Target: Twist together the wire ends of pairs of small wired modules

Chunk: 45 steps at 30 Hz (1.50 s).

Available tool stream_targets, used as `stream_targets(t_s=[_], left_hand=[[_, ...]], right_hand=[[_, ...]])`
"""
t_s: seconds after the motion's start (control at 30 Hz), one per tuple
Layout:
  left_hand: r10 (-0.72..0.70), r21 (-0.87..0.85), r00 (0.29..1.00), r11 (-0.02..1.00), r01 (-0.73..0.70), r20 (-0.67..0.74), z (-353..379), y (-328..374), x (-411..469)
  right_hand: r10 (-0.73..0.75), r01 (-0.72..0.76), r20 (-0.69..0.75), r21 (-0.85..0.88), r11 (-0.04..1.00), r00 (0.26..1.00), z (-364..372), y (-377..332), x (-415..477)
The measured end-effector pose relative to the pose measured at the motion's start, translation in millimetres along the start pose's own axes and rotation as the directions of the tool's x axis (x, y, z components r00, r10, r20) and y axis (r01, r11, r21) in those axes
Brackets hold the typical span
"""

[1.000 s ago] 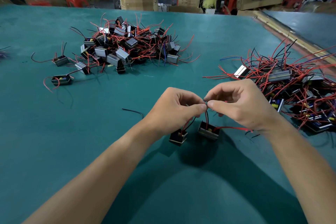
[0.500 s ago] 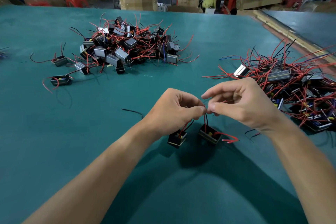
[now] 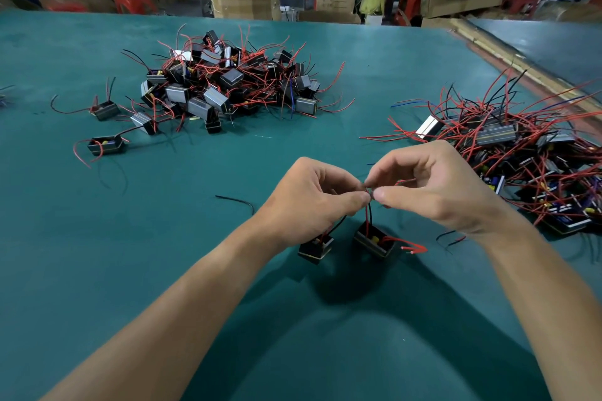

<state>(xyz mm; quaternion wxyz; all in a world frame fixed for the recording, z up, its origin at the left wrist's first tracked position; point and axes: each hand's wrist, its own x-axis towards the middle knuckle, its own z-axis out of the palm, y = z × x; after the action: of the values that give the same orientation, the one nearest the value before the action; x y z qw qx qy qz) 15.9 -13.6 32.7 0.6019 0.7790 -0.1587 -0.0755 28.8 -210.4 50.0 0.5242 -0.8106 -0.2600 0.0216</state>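
While the left hand and right hand pinch the wire ends of two modules, twisting seems underway, needing a firm roll.

1. The left forearm, bare, rises from the lower left of the frame toward the centre.
2. The left hand sits just left of centre with its fingers curled, thumb and forefinger pinching the wire ends.
3. The right forearm enters from the lower right.
4. The right hand, right of centre, pinches the same wire ends, its other fingers loosely bent.
5. The two hands' fingertips meet at mid-frame.
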Motion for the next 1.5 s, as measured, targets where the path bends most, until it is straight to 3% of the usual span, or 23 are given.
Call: stream_targets(t_s=[0.3, 0.5, 0.77, 0.9, 1.0, 1.13, 1.27, 1.37, 1.43, 1.5], left_hand=[[-0.017, 0.019, 1.000, 1.000, 0.017, -0.018, -0.5, 1.3, -0.2], [0.202, 0.294, 0.970, 0.943, -0.155, -0.137, 6.3, -2.0, -2.8], [0.010, 0.014, 0.997, 1.000, -0.009, -0.082, 2.8, -3.0, 1.1], [0.005, -0.004, 0.997, 1.000, -0.005, -0.072, 0.7, -1.9, 1.2], [0.045, 0.096, 0.994, 0.995, -0.035, -0.096, 1.0, -2.4, 1.4], [0.200, 0.296, 0.971, 0.943, -0.154, -0.130, 4.1, -2.6, -2.1], [0.447, 0.538, 0.891, 0.772, -0.339, -0.080, 6.3, 0.3, -3.9], [0.526, 0.645, 0.850, 0.659, -0.387, -0.028, 8.8, 0.3, -4.1], [0.516, 0.627, 0.856, 0.680, -0.381, -0.039, 8.5, 0.4, -4.8], [0.414, 0.502, 0.906, 0.804, -0.318, -0.091, 6.7, 0.5, -4.7]], right_hand=[[0.014, -0.014, -0.064, 0.000, 1.000, 0.998, 2.5, 1.0, 2.9], [0.018, -0.023, -0.139, -0.033, 0.999, 0.990, 10.8, 2.6, 5.9], [-0.035, 0.018, -0.137, -0.125, 0.992, 0.990, 7.2, 1.4, 2.8], [-0.017, 0.000, -0.095, -0.175, 0.985, 0.995, 4.4, 0.4, 1.4], [-0.004, -0.010, -0.063, -0.211, 0.977, 0.998, 1.9, -0.7, 0.4], [0.044, -0.046, -0.016, -0.208, 0.977, 0.999, 4.0, -3.6, 0.7], [0.238, -0.238, 0.034, 0.001, 0.971, 0.971, 4.1, -7.7, 2.6], [0.425, -0.444, 0.133, 0.197, 0.874, 0.895, 1.4, -11.1, 3.0], [0.421, -0.448, 0.161, 0.219, 0.867, 0.893, -1.0, -9.1, 3.0], [0.335, -0.350, 0.105, 0.193, 0.917, 0.936, -1.5, -6.9, 1.9]])
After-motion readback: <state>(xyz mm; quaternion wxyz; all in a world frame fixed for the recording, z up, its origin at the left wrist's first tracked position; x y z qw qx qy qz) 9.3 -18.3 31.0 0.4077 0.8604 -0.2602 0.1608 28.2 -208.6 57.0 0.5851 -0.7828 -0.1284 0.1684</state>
